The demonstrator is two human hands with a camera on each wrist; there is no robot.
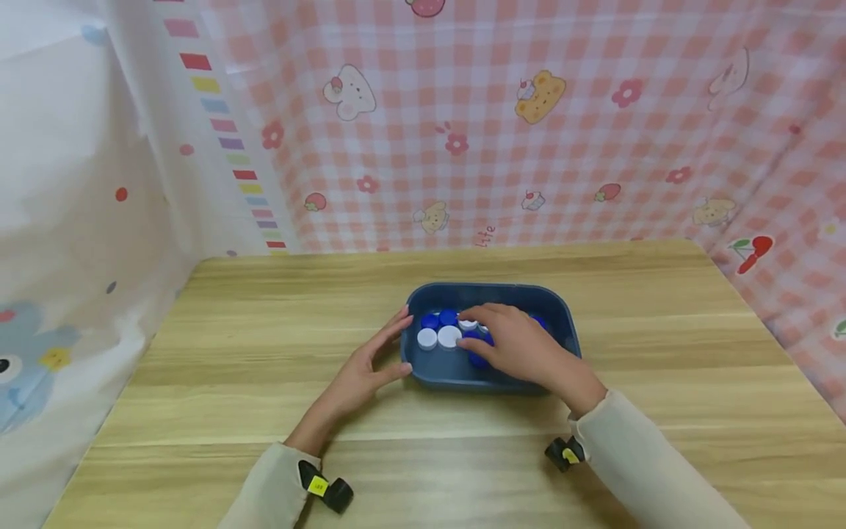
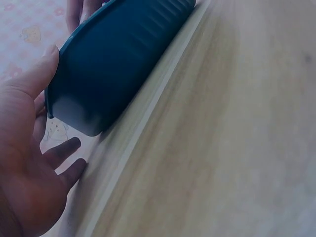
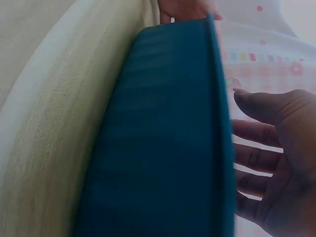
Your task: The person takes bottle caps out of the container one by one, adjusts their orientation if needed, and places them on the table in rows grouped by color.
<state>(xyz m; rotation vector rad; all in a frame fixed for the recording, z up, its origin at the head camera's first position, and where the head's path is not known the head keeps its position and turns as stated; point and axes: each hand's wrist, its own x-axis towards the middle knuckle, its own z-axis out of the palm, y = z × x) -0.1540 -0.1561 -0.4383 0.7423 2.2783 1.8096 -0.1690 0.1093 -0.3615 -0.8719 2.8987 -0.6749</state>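
A dark blue plastic bin [image 1: 436, 373] stands on the wooden table, holding several white bottle caps [image 1: 449, 337] and blue bottle caps [image 1: 448, 317]. At the bin's left end is my left hand [image 1: 363, 371], its thumb and fingers spread and touching the rim. My right hand [image 1: 518, 345] reaches over the bin from the right, thumb and index finger apart above the caps. That hand hides some of the caps. In the right wrist view, the fingers [image 3: 256, 160] extend behind the bin wall [image 3: 163, 128], which conceals the caps there.
The wooden tabletop [image 1: 198, 389] surrounds the bin. A pink checked curtain [image 1: 463, 169] hangs behind the table, with a white printed sheet [image 1: 79, 184] on the left. Each cuff carries a black wrist strap [image 1: 324, 486].
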